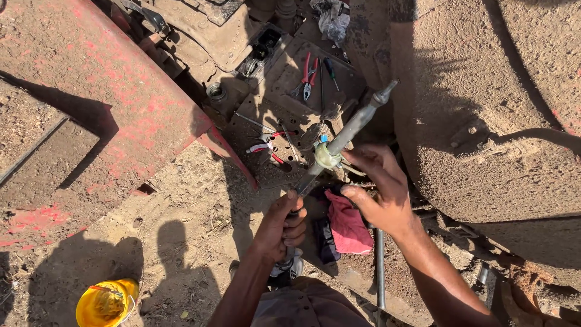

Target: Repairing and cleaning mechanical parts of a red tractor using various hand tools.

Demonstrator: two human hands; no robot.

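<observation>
My left hand [280, 226] is closed around the lower end of a long grey metal rod [354, 126], which slants up to the right. My right hand [382, 188] reaches to the rod's middle, with fingers at a pale ring-shaped fitting [327, 157] that sits on the rod. A thin wire or pin sticks out beside that fitting. The rod's tip ends in a small pointed nozzle-like piece [384, 94]. Below my right hand lies a red cloth [349, 225].
Dusty red machine panel [91, 103] at left, large muddy tyre [484, 121] at right. On a dirty metal plate [290, 91] lie red-handled pliers [309, 75], a screwdriver [331, 72] and more tools. A yellow container [106, 304] stands on the dirt at lower left. A steel bar [380, 266] lies below.
</observation>
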